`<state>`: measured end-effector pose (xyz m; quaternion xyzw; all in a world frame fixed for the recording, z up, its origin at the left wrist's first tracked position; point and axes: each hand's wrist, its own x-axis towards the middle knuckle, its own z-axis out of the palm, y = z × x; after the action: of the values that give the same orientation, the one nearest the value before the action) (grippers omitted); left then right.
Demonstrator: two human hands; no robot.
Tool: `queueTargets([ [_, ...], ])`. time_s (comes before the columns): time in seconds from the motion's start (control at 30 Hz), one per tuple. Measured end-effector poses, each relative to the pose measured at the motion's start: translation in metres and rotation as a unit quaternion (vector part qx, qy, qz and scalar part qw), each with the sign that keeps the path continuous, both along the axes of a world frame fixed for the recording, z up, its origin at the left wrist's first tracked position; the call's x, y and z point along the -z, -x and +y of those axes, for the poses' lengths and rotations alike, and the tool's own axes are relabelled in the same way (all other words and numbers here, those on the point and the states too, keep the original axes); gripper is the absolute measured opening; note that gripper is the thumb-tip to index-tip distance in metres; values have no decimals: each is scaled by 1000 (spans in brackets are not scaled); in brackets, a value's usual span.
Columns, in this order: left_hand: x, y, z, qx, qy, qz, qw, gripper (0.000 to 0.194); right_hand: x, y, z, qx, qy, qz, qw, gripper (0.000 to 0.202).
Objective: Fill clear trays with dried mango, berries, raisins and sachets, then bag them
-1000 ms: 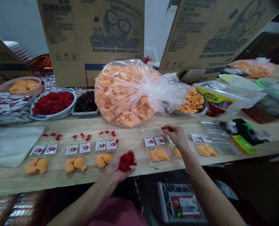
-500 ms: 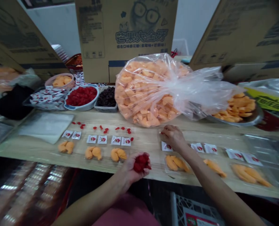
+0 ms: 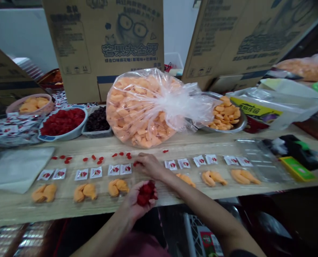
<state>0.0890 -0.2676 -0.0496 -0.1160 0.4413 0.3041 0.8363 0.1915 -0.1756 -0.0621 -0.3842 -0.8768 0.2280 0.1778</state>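
Note:
My left hand (image 3: 139,200) is cupped palm up near the table's front edge, holding a heap of red dried fruit pieces (image 3: 146,194). Reaching over the table, my right hand (image 3: 150,166) has its fingertips closed on a single red dried fruit piece (image 3: 135,164), just right of a small white packet (image 3: 125,169). To the left, clear trays hold paired packets, orange dried fruit slices (image 3: 85,192) and a few red pieces (image 3: 97,160). On the right are more packets (image 3: 184,163) and orange slices (image 3: 214,178), with one red piece (image 3: 165,151) above them.
A big tied plastic bag of orange pieces (image 3: 140,110) stands behind the trays. Beside it are a tub of dark dried fruit (image 3: 97,119), a bowl of red fruit (image 3: 64,122) and a metal bowl (image 3: 242,123). Cardboard boxes (image 3: 78,46) line the back.
The view has swung to the right. My right hand has moved left from the right-hand trays to the stray red piece, leaving one red piece above the packets there. My left hand stays cupped.

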Motion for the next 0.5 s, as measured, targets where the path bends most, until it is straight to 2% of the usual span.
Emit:
queueTargets([
  [0.07, 0, -3, 6, 1, 3, -7, 1000, 17, -3, -33, 1, 45, 17, 42, 998, 18],
  [0.13, -2, -8, 16, 1, 0, -18, 1000, 18, -3, -71, 3, 117, 20, 65, 991, 16],
  [0.2, -4, -15, 27, 0, -13, -27, 1000, 19, 1, -104, 7, 192, -6, 36, 981, 15],
  [0.27, -6, -23, 40, -2, -33, -30, 999, 19, 7, -126, 13, 228, -28, 3, 973, 15],
  [0.4, -7, -36, 60, -1, -71, -45, 996, 19, 15, -132, 21, 224, -35, -21, 974, 18],
  [0.5, -7, -43, 68, 3, -86, -32, 996, 20, 11, -125, 16, 233, -38, -12, 972, 21],
])
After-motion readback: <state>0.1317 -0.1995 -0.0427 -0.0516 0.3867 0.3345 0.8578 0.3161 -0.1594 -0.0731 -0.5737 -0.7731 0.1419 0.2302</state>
